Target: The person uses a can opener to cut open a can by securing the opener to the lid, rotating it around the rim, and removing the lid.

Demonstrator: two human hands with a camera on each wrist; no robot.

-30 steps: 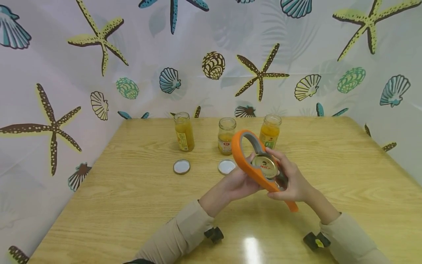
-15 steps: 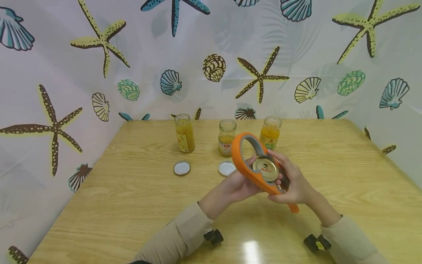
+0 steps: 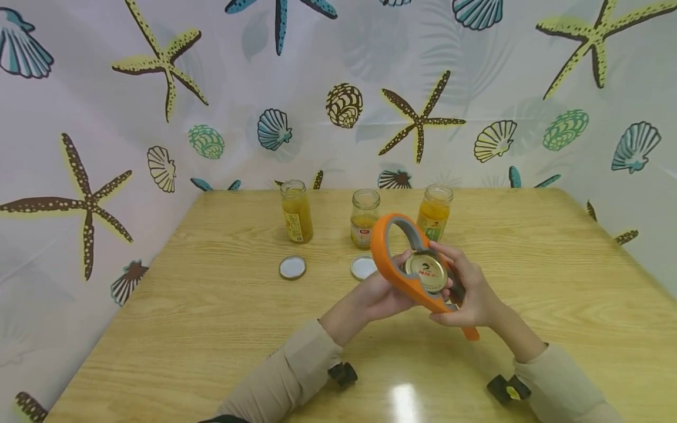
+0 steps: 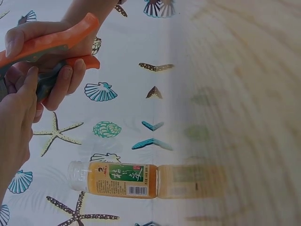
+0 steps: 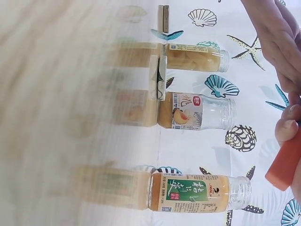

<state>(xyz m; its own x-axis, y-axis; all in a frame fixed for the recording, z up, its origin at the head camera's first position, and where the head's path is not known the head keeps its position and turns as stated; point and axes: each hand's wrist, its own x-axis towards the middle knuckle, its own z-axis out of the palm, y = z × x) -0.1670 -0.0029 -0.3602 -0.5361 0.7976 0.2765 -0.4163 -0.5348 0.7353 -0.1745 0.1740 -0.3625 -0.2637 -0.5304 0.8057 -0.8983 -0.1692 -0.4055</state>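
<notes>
In the head view my right hand [image 3: 471, 294] grips the handles of an orange and grey jar opener [image 3: 382, 252], held up over the table. A gold jar lid [image 3: 427, 271] with red print sits within the opener's grey inner curve, its top facing me. My left hand [image 3: 383, 295] holds the lid from beneath, thumb at its left edge and fingertips showing past its right edge; the opener hides part of this hand. In the left wrist view, the right hand's fingers [image 4: 61, 87] wrap the orange handles, with the left hand close against the opener.
Three lidless glass jars of yellow-orange fruit stand along the back of the wooden table: a tall left jar [image 3: 297, 217], a shorter middle jar [image 3: 365, 228] and a green-labelled right jar [image 3: 436, 212]. Two lids lie upside down before them, a left lid [image 3: 292, 267] and a right lid [image 3: 363, 267].
The gold lid has turned slightly and shifted a little down and right within the opener, its top now facing me more fully. Both hands stay nearly in place.
</notes>
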